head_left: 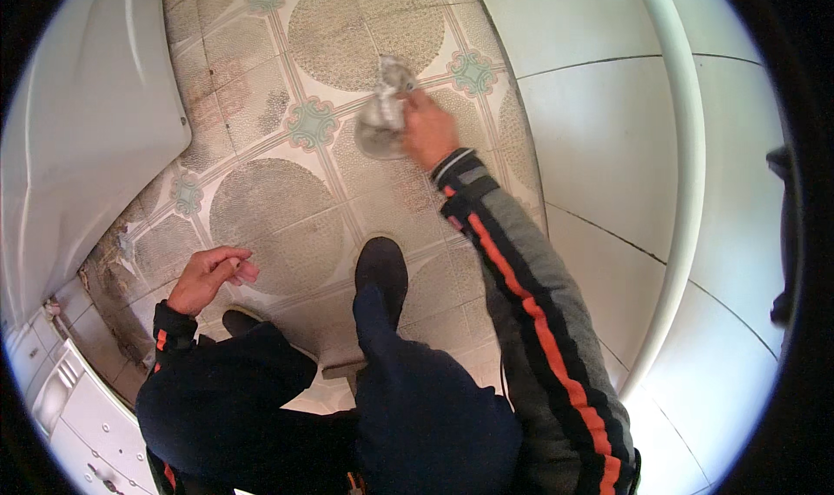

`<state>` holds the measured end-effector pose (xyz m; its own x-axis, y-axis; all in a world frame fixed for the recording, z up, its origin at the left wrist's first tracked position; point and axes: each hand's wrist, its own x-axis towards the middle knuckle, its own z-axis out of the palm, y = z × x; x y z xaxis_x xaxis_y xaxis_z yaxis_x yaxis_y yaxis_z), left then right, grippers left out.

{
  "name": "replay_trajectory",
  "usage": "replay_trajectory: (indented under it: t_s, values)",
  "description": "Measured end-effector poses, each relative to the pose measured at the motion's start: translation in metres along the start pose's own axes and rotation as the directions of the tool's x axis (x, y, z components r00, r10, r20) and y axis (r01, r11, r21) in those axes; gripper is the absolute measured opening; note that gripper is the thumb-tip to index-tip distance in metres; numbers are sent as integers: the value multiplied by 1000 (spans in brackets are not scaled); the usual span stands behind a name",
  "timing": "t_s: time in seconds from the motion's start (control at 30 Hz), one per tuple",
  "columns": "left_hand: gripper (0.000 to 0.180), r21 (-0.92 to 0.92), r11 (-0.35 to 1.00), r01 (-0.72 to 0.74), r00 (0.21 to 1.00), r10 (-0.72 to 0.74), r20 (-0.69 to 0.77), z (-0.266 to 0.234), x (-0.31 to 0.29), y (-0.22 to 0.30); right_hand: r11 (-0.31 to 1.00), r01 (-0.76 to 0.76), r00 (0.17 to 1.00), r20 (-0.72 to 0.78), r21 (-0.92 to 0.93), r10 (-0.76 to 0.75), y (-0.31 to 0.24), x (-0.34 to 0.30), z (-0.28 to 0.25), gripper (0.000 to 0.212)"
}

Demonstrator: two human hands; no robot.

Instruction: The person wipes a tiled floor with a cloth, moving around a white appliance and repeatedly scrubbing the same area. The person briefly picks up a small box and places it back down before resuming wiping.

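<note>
My right hand point(429, 131) reaches forward over the patterned tile floor point(282, 226), its fingers closed on a crumpled, whitish thing point(390, 104). Motion smears this thing; its lower end looks round and partly see-through, and its kind cannot be made out. Close to my left knee, my left hand point(213, 278) hovers above the floor with its fingers loosely curled. A gap shows between thumb and forefinger, and I see nothing held there.
A large smooth pale panel point(95, 122) stands at the left, with dark grime on the floor below it. White wall tiles point(599, 139) and a thick white pipe point(689, 156) run along the right. My dark shoe point(381, 273) rests on the floor; a white cabinet-like thing point(95, 434) is lower left.
</note>
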<state>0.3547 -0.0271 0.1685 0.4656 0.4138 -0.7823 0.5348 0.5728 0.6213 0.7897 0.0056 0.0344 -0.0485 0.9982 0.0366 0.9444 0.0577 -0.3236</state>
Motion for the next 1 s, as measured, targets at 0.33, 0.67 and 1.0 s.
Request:
replay_trajectory:
  t_s: [0.33,0.67,1.0]
  values:
    - [31,14,1000,3,1000,-3,-10,-1,2,0,965,-252,964,-109,-76,243,32,2,-34,23]
    - [32,40,998,-54,998,56,-38,2,-6,-5,959,-275,960,-80,-67,270,45,60,-1,29]
    - [31,6,993,115,989,-114,-94,3,-73,-11,981,-179,980,-104,-79,170,29,-15,0,30]
